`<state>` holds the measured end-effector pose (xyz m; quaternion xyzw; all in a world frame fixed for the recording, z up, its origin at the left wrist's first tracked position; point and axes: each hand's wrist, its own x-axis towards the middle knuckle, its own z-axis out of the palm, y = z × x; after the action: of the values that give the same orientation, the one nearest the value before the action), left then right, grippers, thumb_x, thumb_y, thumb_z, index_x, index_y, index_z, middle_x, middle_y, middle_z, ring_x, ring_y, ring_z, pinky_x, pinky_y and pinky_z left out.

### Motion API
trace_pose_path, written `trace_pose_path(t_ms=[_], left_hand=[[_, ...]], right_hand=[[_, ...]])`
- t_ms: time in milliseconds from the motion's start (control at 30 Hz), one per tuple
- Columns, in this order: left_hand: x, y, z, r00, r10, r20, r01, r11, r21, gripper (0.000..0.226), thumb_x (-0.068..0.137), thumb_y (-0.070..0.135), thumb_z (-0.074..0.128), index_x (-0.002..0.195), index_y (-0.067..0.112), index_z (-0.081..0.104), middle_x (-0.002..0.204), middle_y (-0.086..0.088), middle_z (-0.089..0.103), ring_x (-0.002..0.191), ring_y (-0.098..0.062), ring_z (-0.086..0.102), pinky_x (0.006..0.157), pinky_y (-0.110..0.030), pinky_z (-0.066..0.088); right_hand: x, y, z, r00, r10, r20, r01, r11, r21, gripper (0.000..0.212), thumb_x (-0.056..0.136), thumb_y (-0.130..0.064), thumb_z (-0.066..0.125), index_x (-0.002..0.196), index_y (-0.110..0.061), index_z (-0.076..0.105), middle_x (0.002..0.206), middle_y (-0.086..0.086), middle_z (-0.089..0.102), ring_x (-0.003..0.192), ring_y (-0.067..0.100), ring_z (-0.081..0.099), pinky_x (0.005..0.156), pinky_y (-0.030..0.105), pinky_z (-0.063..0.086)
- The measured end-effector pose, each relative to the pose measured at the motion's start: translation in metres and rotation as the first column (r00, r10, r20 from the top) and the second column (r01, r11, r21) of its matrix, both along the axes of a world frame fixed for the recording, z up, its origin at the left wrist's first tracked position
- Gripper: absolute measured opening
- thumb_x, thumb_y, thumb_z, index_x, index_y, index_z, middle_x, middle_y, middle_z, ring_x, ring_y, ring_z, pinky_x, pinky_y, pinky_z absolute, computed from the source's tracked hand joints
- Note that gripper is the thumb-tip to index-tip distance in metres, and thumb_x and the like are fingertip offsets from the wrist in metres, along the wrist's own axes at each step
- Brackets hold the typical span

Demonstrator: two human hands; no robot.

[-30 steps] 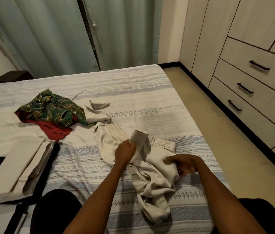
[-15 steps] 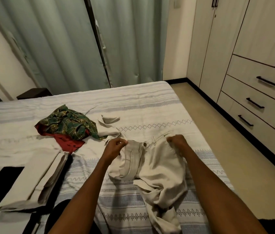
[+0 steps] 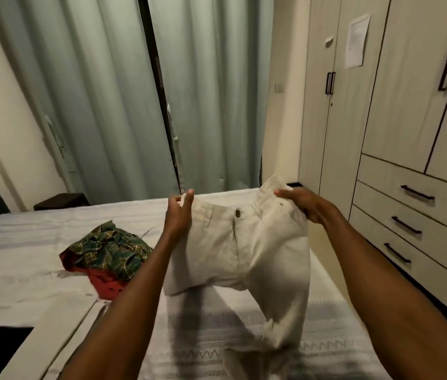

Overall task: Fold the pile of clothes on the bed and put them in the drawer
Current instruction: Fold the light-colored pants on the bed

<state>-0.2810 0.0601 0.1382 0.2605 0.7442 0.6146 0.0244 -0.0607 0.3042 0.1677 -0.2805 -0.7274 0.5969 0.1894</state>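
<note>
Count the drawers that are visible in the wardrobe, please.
3, stacked at the right: top drawer, middle drawer, bottom drawer. More may lie below, outside the view.

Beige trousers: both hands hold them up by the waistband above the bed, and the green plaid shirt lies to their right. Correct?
Not quite. The head view shows the green plaid shirt to the left of the beige trousers. Both the left hand and right hand do hold the waistband above the bed.

Striped bed (image 3: 38,231) with green plaid shirt (image 3: 110,246) over red garment (image 3: 104,282).
</note>
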Motion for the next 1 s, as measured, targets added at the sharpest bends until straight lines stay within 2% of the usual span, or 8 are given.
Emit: trace_pose_path(t_ms=[167, 333, 467, 567, 700, 800, 933, 1000], left_hand=[[-0.03, -0.001, 0.156, 0.918, -0.348, -0.191, 0.352, 0.936, -0.012, 0.031, 0.078, 0.029, 0.082, 0.094, 0.005, 0.069, 0.086, -0.006, 0.068, 0.078, -0.017, 0.061, 0.07, -0.03, 0.05], [-0.031, -0.001, 0.284, 0.886, -0.035, -0.463, 0.084, 0.993, 0.085, 0.022, 0.091, 0.039, 0.066, 0.102, 0.02, 0.07, 0.095, -0.002, 0.071, 0.089, -0.021, 0.064, 0.082, -0.039, 0.053], [-0.025, -0.01, 0.345, 0.799, 0.132, -0.587, -0.028, 0.983, 0.183, 0.021, 0.088, 0.047, 0.057, 0.096, 0.031, 0.068, 0.098, 0.0, 0.072, 0.098, -0.026, 0.065, 0.087, -0.045, 0.053], [-0.008, -0.02, 0.367, 0.849, 0.042, -0.527, 0.134, 0.947, 0.292, 0.012, 0.095, 0.032, 0.061, 0.087, 0.028, 0.068, 0.09, 0.006, 0.071, 0.09, -0.018, 0.067, 0.083, -0.038, 0.053], [-0.007, -0.05, 0.376, 0.903, -0.263, -0.34, 0.382, 0.854, 0.354, 0.013, 0.097, 0.023, 0.063, 0.101, 0.017, 0.073, 0.1, -0.008, 0.075, 0.087, -0.018, 0.071, 0.075, -0.031, 0.058], [-0.012, -0.067, 0.37, 0.822, -0.524, -0.223, 0.57, 0.764, 0.304, 0.026, 0.099, 0.023, 0.057, 0.117, 0.009, 0.068, 0.108, -0.013, 0.073, 0.09, -0.021, 0.072, 0.076, -0.032, 0.06], [-0.023, -0.064, 0.357, 0.808, -0.583, -0.09, 0.574, 0.742, 0.348, 0.028, 0.094, 0.027, 0.061, 0.114, 0.01, 0.069, 0.105, -0.012, 0.074, 0.093, -0.023, 0.071, 0.082, -0.037, 0.06], [-0.038, -0.057, 0.352, 0.876, -0.474, -0.089, 0.476, 0.822, 0.312, 0.034, 0.092, 0.029, 0.066, 0.117, 0.006, 0.069, 0.112, -0.015, 0.072, 0.1, -0.027, 0.069, 0.094, -0.043, 0.055]], right_hand=[[-0.011, 0.008, 0.127, 0.863, -0.288, -0.415, 0.385, 0.907, 0.171, 0.024, 0.096, -0.031, 0.064, 0.091, -0.008, 0.07, 0.087, 0.008, 0.071, 0.077, 0.021, 0.065, 0.062, 0.023, 0.05], [-0.014, -0.002, 0.249, 0.676, -0.288, -0.679, 0.511, 0.846, 0.15, 0.024, 0.097, -0.029, 0.062, 0.089, -0.008, 0.071, 0.078, -0.001, 0.067, 0.07, 0.01, 0.056, 0.05, 0.015, 0.039], [-0.003, -0.012, 0.319, 0.67, -0.219, -0.709, 0.518, 0.822, 0.235, 0.021, 0.1, -0.027, 0.058, 0.085, -0.014, 0.065, 0.072, -0.007, 0.061, 0.065, 0.007, 0.051, 0.045, 0.009, 0.035], [0.015, -0.014, 0.347, 0.79, -0.127, -0.6, 0.397, 0.852, 0.342, 0.015, 0.096, -0.019, 0.06, 0.093, -0.007, 0.067, 0.083, 0.004, 0.066, 0.075, 0.015, 0.059, 0.053, 0.014, 0.045], [0.045, -0.012, 0.35, 0.847, 0.078, -0.525, 0.09, 0.954, 0.287, 0.04, 0.081, -0.03, 0.074, 0.109, -0.002, 0.074, 0.11, 0.02, 0.073, 0.101, 0.033, 0.069, 0.084, 0.038, 0.055], [0.054, -0.015, 0.342, 0.843, 0.196, -0.5, -0.092, 0.97, 0.226, 0.031, 0.092, -0.034, 0.064, 0.109, -0.01, 0.073, 0.103, 0.01, 0.076, 0.089, 0.022, 0.073, 0.072, 0.031, 0.06], [0.044, -0.02, 0.329, 0.793, 0.243, -0.559, -0.203, 0.97, 0.133, 0.028, 0.092, -0.031, 0.062, 0.102, -0.009, 0.077, 0.102, 0.011, 0.076, 0.088, 0.024, 0.074, 0.075, 0.034, 0.061], [0.025, -0.012, 0.324, 0.818, 0.152, -0.555, -0.107, 0.988, 0.113, 0.029, 0.093, -0.027, 0.065, 0.11, -0.006, 0.074, 0.106, 0.013, 0.075, 0.093, 0.025, 0.072, 0.084, 0.036, 0.059]])
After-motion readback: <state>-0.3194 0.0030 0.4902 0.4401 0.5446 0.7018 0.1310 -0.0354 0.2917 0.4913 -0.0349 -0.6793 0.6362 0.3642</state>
